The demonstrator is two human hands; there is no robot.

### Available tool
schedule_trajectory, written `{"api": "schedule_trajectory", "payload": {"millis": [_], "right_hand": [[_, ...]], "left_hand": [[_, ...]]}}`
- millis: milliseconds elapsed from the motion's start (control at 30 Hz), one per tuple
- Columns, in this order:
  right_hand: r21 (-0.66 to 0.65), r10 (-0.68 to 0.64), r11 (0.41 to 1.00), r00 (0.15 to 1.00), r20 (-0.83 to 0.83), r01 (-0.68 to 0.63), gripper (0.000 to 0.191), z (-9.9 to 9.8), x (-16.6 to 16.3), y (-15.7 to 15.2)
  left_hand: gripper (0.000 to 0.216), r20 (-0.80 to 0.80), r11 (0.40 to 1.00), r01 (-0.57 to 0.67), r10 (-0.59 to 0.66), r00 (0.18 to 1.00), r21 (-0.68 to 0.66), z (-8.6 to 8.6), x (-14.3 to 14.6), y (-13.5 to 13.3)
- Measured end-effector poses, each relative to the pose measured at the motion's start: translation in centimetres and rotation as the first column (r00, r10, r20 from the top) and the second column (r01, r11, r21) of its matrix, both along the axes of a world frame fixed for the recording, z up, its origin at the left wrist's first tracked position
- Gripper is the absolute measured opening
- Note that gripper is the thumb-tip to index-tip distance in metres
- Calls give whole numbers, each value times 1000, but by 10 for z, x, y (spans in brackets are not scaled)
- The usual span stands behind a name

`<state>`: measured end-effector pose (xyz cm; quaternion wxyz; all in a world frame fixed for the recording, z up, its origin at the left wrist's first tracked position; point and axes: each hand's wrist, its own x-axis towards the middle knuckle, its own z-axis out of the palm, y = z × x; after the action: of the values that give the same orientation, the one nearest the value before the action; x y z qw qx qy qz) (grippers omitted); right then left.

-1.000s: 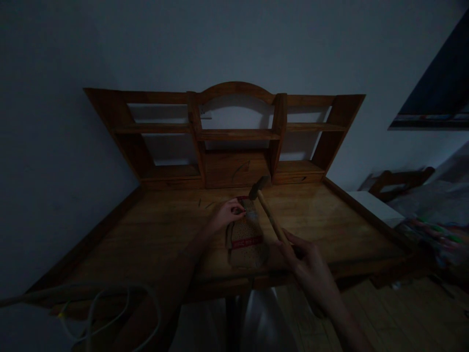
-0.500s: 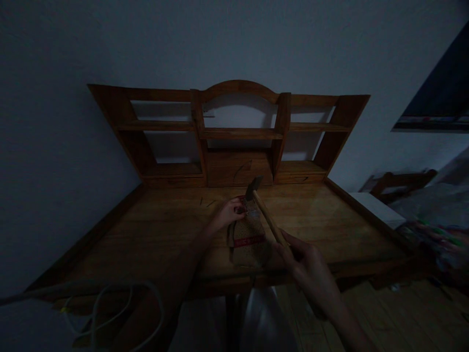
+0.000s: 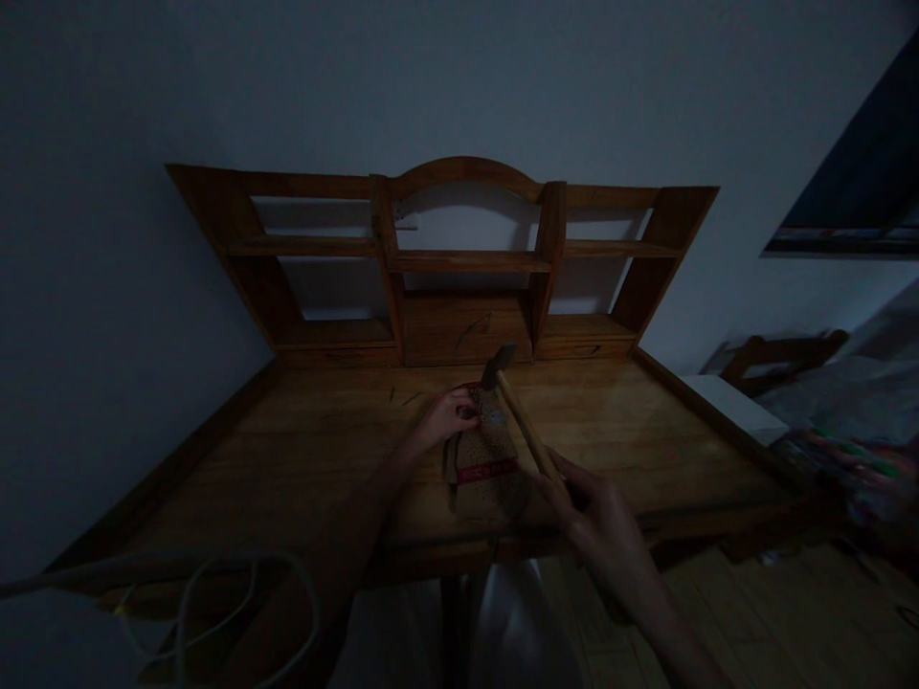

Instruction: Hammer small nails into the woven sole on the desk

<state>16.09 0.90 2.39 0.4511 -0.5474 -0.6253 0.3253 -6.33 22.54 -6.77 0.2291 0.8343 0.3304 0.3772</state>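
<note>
A hammer is gripped by its wooden handle in the right hand, whose fingers are closed around the lower end of the handle. The hammer is held slanted, its dark head raised above the far end of a small brown pad with a red band across it. The pad lies flat on the wooden tabletop, near its front edge. The far end of the pad is touched by the left hand, with the fingertips pinched together there; what is pinched between them is too small and dark to be made out. A few thin dark pieces are seen on the tabletop just left of the left hand. A wooden shelf unit stands along the back of the tabletop against the wall. A pale cable is looped at the lower left.
</note>
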Motion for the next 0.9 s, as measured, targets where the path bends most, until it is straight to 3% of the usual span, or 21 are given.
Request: {"api": "schedule_trajectory", "payload": {"millis": [300, 467, 633, 900], "right_hand": [[-58, 37, 998, 999, 40, -34, 42, -28, 2, 3], [-10, -10, 1000, 999, -32, 9, 39, -19, 0, 2], [-19, -160, 987, 979, -125, 159, 43, -14, 9, 7], [-134, -201, 977, 937, -287, 168, 39, -38, 38, 27]], "left_hand": [[9, 34, 1000, 13, -13, 999, 5, -2, 2, -1], [15, 7, 1000, 13, -13, 1000, 1, 7, -4, -1], [29, 56, 997, -72, 72, 996, 11, 23, -11, -7], [36, -17, 996, -31, 32, 999, 81, 11, -7, -6]]}}
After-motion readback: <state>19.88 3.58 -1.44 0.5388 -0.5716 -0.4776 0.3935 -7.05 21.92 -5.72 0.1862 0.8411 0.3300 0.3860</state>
